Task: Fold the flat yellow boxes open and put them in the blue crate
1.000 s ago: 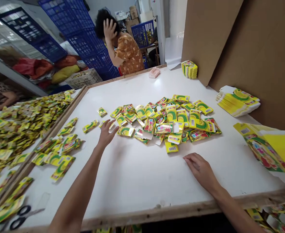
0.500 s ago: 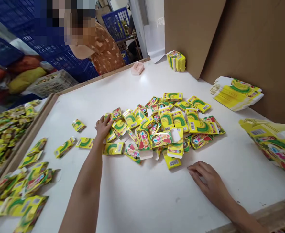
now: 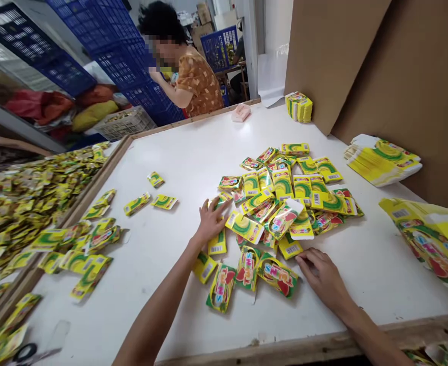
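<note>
Many small yellow and green printed boxes (image 3: 284, 183) lie in a loose pile at the middle of the white table. My left hand (image 3: 211, 221) rests with spread fingers on boxes at the pile's left edge. Below it, several boxes, one a watermelon-printed box (image 3: 222, 287), lie toward me. My right hand (image 3: 323, 277) is low at the pile's right front, fingers loosely curled and apart. Its fingertips are at the corner of a yellow box (image 3: 290, 248); whether they touch it is hard to tell. Neither hand has a box lifted.
At left, more boxes (image 3: 90, 262) lie beside a wooden divider (image 3: 111, 165), with a large heap (image 3: 48, 188) beyond. Stacked flat cartons (image 3: 386, 157) stand right, by cardboard (image 3: 346, 61). A pink object (image 3: 241, 113) sits at the back. Another person (image 3: 199, 81) is behind the table.
My left hand has moved toward me and right relative to the pile, and several boxes now lie nearer me. My right hand is closer to the pile. The view has shifted left.
</note>
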Demonstrator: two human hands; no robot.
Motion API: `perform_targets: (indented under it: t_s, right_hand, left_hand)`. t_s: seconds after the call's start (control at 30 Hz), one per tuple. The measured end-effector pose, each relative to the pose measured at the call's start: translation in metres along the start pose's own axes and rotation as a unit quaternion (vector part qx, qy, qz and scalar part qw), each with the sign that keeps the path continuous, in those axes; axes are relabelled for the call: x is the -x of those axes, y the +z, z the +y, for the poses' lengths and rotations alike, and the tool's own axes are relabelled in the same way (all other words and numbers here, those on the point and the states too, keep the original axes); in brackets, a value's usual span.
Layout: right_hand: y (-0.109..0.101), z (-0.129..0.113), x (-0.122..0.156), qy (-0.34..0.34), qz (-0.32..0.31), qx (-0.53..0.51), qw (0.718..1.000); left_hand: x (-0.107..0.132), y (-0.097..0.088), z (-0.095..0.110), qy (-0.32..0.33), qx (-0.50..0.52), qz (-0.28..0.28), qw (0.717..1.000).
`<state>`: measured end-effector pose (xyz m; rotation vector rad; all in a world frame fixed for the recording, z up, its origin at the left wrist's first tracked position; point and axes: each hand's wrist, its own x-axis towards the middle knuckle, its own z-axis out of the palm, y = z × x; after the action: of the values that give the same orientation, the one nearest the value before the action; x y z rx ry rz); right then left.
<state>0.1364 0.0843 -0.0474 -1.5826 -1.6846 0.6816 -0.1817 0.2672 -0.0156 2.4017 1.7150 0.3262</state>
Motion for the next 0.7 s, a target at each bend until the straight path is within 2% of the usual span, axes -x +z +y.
perform_targets:
  t_s: [0.07, 0.13, 0.27, 0.37, 0.43, 0.57, 0.7]
  right_hand:
    - [-0.003, 0.0, 0.0, 0.006, 0.017, -0.017, 1.0]
    - [-0.006, -0.001, 0.0, 0.013, 0.05, -0.029, 0.998]
    - [-0.012, -0.002, 0.002, 0.033, 0.108, -0.056, 0.992]
    - [-0.013, -0.002, 0.005, 0.033, 0.111, -0.072, 0.991]
    - [-0.013, -0.001, 0.008, 0.027, 0.105, -0.081, 0.991]
    - [-0.015, 0.0, 0.01, 0.03, 0.103, -0.103, 0.989]
    - [-0.018, -0.005, 0.013, 0.004, 0.088, -0.087, 0.992]
  left_hand:
    - [0.011, -0.009, 0.014, 0.007, -0.021, -0.014, 1.0]
    - [0.01, -0.017, 0.026, 0.008, -0.04, -0.005, 0.999]
    - [-0.02, -0.022, 0.049, 0.006, -0.04, 0.019, 0.999]
    - [-0.044, -0.018, 0.066, 0.01, -0.039, 0.019, 0.999]
    - [-0.05, -0.015, 0.075, 0.012, -0.036, 0.012, 0.999]
    - [-0.042, -0.016, 0.086, 0.012, -0.015, 0.0, 1.0]
    - [-0.015, -0.031, 0.098, 0.002, 0.038, 0.014, 0.999]
